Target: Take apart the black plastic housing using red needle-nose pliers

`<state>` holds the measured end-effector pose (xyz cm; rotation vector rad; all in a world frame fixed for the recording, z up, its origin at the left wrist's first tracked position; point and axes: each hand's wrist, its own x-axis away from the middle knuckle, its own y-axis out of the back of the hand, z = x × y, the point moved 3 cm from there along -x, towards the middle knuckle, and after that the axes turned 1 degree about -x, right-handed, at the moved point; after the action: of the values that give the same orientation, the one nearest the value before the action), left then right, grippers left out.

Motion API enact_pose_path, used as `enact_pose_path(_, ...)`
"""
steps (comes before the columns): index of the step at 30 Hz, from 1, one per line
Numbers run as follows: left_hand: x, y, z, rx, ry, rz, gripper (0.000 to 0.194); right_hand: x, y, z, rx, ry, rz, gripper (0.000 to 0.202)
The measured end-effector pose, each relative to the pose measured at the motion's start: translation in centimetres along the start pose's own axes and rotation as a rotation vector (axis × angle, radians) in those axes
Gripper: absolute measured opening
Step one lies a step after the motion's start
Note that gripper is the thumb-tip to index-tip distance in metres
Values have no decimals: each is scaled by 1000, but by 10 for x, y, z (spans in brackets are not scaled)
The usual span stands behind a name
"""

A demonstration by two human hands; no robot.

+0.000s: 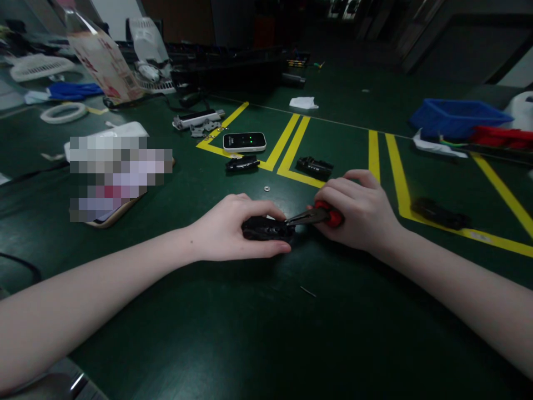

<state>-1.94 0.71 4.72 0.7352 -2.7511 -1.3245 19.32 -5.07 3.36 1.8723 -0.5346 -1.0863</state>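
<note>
My left hand (245, 228) grips a small black plastic housing (266, 229) between thumb and fingers, low over the green table. In my right hand (353, 208) is a pair of needle-nose pliers (306, 215) with red handles. The pliers' tips meet the right end of the housing; whether they pinch a small part there I cannot tell. Just beyond my left hand lies a small metal washer (267, 189). A thin metal pin (308, 291) rests on the table nearer to me.
Similar black parts (242, 163) (314, 166) (441, 214) lie around the yellow tape lines. A device with green lights (244, 142) is at the centre back. To the left are a blurred-out phone (125, 189) and a bottle (102, 64); a blue bin (460, 118) stands at right.
</note>
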Motion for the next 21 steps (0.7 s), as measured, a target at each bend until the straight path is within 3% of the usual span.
enact_pose_path(14, -2, 1, 2, -7, 22, 11, 32, 1, -1, 0, 24, -20, 30, 13)
enact_pose_path(21, 0, 0, 3, 15, -12, -51, 31, 0, -1, -2, 5, -21, 33, 11)
